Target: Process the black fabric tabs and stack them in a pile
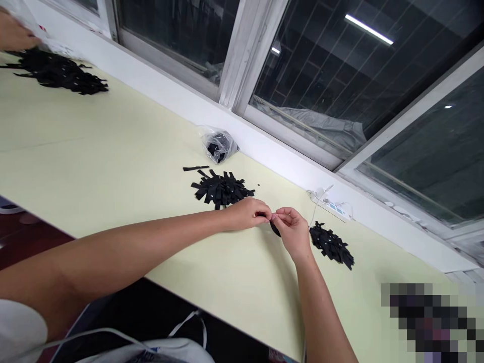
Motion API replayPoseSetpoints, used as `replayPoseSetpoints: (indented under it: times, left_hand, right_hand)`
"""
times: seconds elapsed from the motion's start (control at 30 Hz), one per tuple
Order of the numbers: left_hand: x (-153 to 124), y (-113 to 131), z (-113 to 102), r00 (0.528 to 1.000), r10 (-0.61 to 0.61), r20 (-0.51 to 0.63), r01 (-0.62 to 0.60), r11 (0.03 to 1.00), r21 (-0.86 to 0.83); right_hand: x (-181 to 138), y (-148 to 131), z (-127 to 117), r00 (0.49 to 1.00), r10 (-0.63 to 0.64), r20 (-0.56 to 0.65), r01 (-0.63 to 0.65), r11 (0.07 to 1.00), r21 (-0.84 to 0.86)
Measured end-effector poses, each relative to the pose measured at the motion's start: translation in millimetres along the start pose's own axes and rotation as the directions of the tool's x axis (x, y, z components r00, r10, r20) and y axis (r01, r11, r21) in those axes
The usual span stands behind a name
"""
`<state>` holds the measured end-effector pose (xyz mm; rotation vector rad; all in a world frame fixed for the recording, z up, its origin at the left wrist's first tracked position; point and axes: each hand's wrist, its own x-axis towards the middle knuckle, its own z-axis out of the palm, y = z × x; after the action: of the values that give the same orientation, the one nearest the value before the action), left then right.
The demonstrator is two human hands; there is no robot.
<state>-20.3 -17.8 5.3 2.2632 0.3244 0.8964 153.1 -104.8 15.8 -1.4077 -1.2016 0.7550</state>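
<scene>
My left hand and my right hand meet above the pale yellow table, thumbs and fingertips pinched close together. Between them is a short black fabric strip, its lower end hanging by the right palm; most of it is hidden by the fingers. Just behind my left hand lies a loose pile of black strips with small shiny spots on them. A second pile of black strips rests to the right of my right hand.
A clear plastic bag with black pieces stands by the wall, a single strip near it. A white power strip with a cable lies along the wall. At the far left, another person's hand is over a larger black pile.
</scene>
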Motion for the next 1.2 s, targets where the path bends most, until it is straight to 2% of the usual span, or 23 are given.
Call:
replayPoseSetpoints:
  times: [0.2, 0.6, 0.77, 1.03, 1.2]
  left_hand:
    - [0.8, -2.3, -0.4, 0.996, -0.077, -0.038, 0.075, 0.996, -0.047]
    - [0.7, -3.3, 1.0, 0.987, -0.146, -0.064, 0.143, 0.988, -0.056]
    - [0.5, -3.3, 1.9, 0.989, -0.131, -0.076, 0.13, 0.991, -0.009]
    - [-0.6, 0.4, 1.3, 0.996, -0.074, -0.054, 0.079, 0.993, 0.088]
    - [-1.5, 1.7, 2.6, 0.996, -0.073, -0.054, 0.078, 0.992, 0.096]
  right_hand:
    - [-1.8, -3.3, -0.1, 0.999, 0.04, 0.013, -0.039, 0.998, -0.048]
    - [-4.3, -5.4, 2.5, 0.997, 0.018, 0.081, -0.013, 0.998, -0.064]
    - [-4.7, -3.4, 1.4, 0.997, 0.005, 0.075, 0.001, 0.997, -0.079]
    - [-3.8, -2.5, 1.1, 0.996, 0.056, 0.063, -0.05, 0.994, -0.101]
    - [-4.1, -3.2, 1.6, 0.997, 0.059, 0.059, -0.053, 0.994, -0.098]
